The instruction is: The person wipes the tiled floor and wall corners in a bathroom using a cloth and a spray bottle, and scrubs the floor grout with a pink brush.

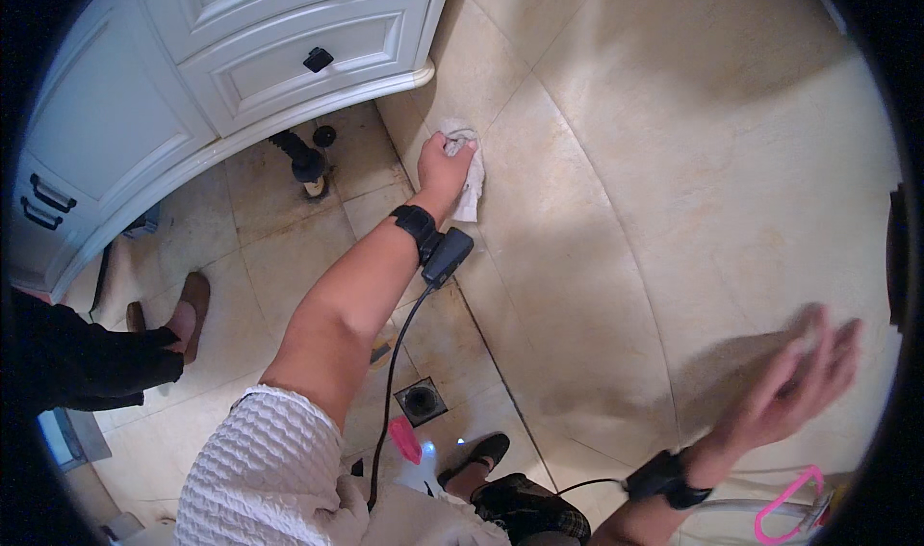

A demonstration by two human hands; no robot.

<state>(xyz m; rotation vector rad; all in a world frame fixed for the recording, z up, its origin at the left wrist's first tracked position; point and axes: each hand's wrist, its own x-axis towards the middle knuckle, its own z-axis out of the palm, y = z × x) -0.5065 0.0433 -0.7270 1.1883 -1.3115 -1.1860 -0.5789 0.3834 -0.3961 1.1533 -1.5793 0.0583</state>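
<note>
My left hand (444, 167) grips a crumpled white cloth or paper wipe (471, 192) and presses it to the beige tiled wall (577, 257), low down near the cabinet's end. Part of the wipe hangs below my fingers. At the lower right, my right hand (801, 383) is raised by the same wall, fingers apart and slightly blurred, with nothing in it. Its shadow falls on the tiles beside it; whether the fingertips touch the wall, I cannot tell. Both wrists wear black straps with cables, and a dark box (447, 257) sits on the left one.
A white cabinet (238, 62) overhangs the floor at upper left, with a black drain pipe (303, 159) beneath. A square floor drain (421, 401) and a pink object (406, 440) are near my foot (491, 451). Another person's slippered foot (191, 315) is at left; a pink loop (769, 513) lower right.
</note>
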